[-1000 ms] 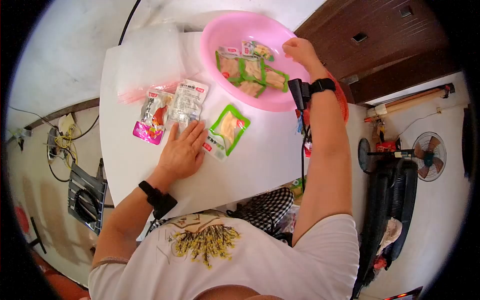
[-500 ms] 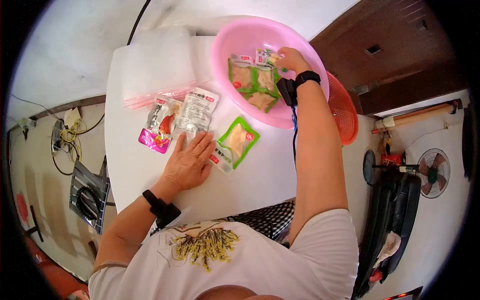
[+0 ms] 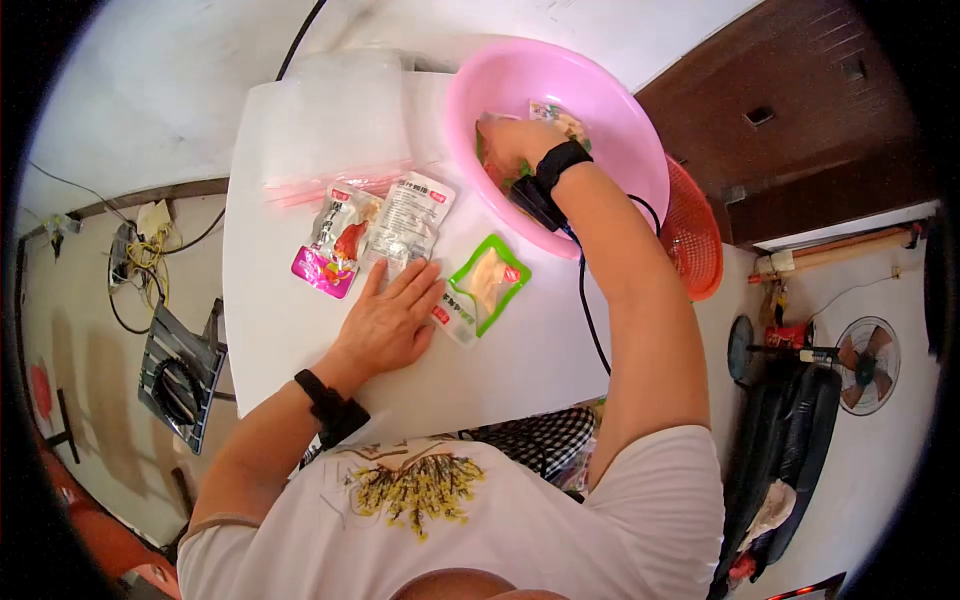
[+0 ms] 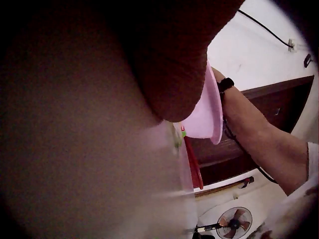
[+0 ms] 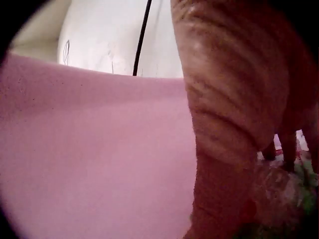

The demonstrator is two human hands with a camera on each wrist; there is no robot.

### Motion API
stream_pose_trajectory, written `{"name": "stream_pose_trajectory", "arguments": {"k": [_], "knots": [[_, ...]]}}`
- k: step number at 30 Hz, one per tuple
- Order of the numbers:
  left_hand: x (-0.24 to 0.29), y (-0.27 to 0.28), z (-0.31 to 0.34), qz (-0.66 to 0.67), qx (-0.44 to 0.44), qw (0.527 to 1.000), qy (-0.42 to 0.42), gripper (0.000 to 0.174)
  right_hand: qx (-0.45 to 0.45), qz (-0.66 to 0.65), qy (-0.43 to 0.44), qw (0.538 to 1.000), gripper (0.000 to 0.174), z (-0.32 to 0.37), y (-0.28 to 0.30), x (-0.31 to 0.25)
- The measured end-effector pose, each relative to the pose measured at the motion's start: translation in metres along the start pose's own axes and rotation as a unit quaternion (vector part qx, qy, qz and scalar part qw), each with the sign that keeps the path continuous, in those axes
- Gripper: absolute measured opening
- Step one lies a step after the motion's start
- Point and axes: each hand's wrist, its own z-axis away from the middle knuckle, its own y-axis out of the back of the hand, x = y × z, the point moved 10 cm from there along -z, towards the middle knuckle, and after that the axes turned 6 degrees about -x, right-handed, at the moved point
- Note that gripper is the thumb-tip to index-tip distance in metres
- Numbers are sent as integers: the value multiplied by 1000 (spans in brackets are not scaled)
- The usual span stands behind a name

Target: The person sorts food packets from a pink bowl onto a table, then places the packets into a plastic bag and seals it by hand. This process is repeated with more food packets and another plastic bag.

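Right hand (image 3: pixel 512 140) is down in the pink basin (image 3: pixel 620 130), far right, over the snack packs (image 3: pixel 558 117); can't tell if its fingers grip any. Left hand (image 3: pixel 390 322) lies flat on the counter (image 3: pixel 280 310), fingers straight, touching 2 packs: white pack (image 3: pixel 410 222) and green pack (image 3: pixel 487 283).

Left hand (image 4: pixel 167 69) looms close; pink basin (image 4: pixel 207 113) beside right forearm (image 4: pixel 255 135); fan (image 4: pixel 234 223) below.

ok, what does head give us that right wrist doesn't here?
Head only: left hand flat on the table, fingertips by the white packet and green packet; also the pink packet, clear bags and red basket.
Right wrist only: a close look at the basin inner wall, with fingers reaching down to blurred basin packets; the grip is unreadable.
Both: right hand inside the basin.
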Motion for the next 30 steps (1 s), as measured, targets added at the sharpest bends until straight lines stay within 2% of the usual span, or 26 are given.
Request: {"name": "stream_pose_trajectory", "arguments": {"k": [2,5,6,9,10,11,13,16,19,20,23,26,29,30], "knots": [[1,1,0,-7,7,1000,-2,52,28,37,-4,999,61,5,-3,-4],[0,1,2,-11,20,1000,-10,52,119,59,18,991,56,23,8,-11],[-1,2,2,-10,25,1000,-11,52,115,56,20,992,50,23,9,-16],[-1,1,4,-13,31,999,-9,52,82,-10,32,996,50,31,10,-22],[-2,2,3,-19,31,999,-7,52,108,29,6,994,24,22,19,-5],[-1,1,4,-24,30,999,-6,52,125,50,-8,991,21,19,18,11],[-2,-2,4,-22,38,999,-10,53,161,91,-39,982,18,46,42,4],[-3,-4,5,-24,42,999,-15,54,257,27,-68,964,21,55,59,45],[-2,-4,5,-36,35,999,-9,52,411,-30,-44,910,25,104,83,63],[-2,-4,4,-41,31,999,-6,52,414,-55,-77,906,23,115,85,75],[-2,-4,5,-37,33,999,-10,52,481,-103,-81,867,22,176,102,79],[1,-1,7,-42,35,998,-14,52,560,-198,-25,805,18,251,98,78],[1,-1,7,-31,51,998,-20,52,534,-392,131,738,15,306,70,62],[2,-1,7,-38,47,998,-19,51,510,-419,123,741,15,318,55,53]]}}
